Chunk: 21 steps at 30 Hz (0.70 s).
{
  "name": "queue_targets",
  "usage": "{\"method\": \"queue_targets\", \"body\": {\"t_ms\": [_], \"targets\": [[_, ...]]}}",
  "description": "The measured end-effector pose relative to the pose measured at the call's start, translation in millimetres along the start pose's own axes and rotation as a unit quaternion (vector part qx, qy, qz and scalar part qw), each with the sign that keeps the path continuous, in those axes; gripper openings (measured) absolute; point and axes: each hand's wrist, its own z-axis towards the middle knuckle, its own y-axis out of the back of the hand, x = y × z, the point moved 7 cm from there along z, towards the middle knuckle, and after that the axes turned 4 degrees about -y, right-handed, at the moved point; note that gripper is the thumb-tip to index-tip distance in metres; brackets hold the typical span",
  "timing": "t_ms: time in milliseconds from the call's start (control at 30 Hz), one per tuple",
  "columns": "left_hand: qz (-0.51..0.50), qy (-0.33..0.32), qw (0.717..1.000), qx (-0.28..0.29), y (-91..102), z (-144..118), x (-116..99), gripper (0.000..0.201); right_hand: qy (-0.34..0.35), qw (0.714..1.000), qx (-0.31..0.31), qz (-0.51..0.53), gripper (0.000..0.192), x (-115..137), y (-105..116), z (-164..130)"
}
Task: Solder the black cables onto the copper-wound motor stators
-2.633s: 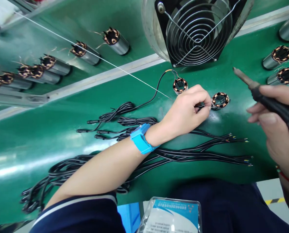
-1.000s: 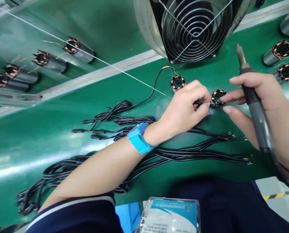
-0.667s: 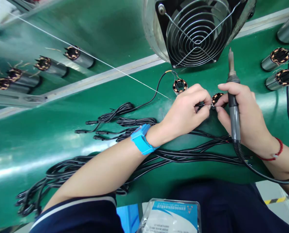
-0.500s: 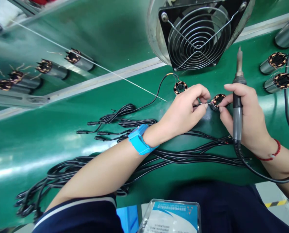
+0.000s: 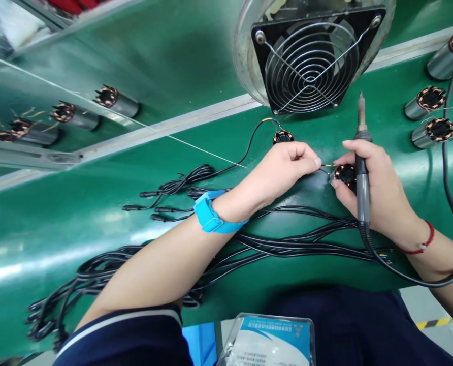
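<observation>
My left hand (image 5: pixel 283 168), with a blue wrist strap (image 5: pixel 207 213), pinches the thin wire end of a black cable (image 5: pixel 324 168) that leads to a small copper-wound stator (image 5: pixel 344 174) on the green belt. My right hand (image 5: pixel 379 190) holds a soldering iron (image 5: pixel 360 168) upright between its fingers, tip pointing away, while thumb and fingertips rest on that stator. A second stator (image 5: pixel 282 137), with a black cable attached, lies just behind my left hand.
A bundle of black cables (image 5: pixel 295 244) lies across the belt under both wrists. A guarded fan (image 5: pixel 310 58) stands behind. Wound motor cylinders lie at right (image 5: pixel 432 133) and on the far belt at left (image 5: pixel 116 101). A solder wire (image 5: pixel 196 147) stretches in from the left.
My right hand came in from the right with the iron turned upright and took hold of the stator. My left hand pulled the wire end slightly back from the stator.
</observation>
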Motion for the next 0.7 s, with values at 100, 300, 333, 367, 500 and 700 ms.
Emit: {"method": "queue_targets", "body": {"t_ms": [100, 300, 333, 367, 500, 700], "targets": [[-0.01, 0.013, 1.0, 0.001, -3.0, -0.5, 5.5, 0.009, 0.001, 1.0, 0.014, -0.005, 0.053, 3.0, -1.1, -2.2], [-0.02, 0.033, 0.999, 0.027, -10.5, 0.1, 10.2, 0.011, 0.012, 1.0, 0.014, 0.012, 0.057, 3.1, -4.1, -3.4], [-0.016, 0.034, 0.999, 0.029, -9.7, 0.5, 9.7, 0.013, 0.011, 1.0, 0.014, 0.014, 0.057, 2.6, -4.1, -3.3], [-0.007, 0.037, 0.999, 0.032, -8.4, 0.8, 9.4, 0.014, 0.009, 1.0, 0.014, 0.016, 0.058, 2.2, -3.6, -3.1], [0.028, 0.05, 0.997, 0.052, -3.8, 1.7, 9.0, 0.013, 0.013, 1.0, 0.011, 0.021, 0.06, 2.9, -0.4, -2.8], [0.019, 0.057, 0.996, 0.062, -8.2, -0.3, 13.1, 0.013, 0.035, 0.999, -0.003, 0.011, 0.052, 8.2, -1.1, -3.2]]}}
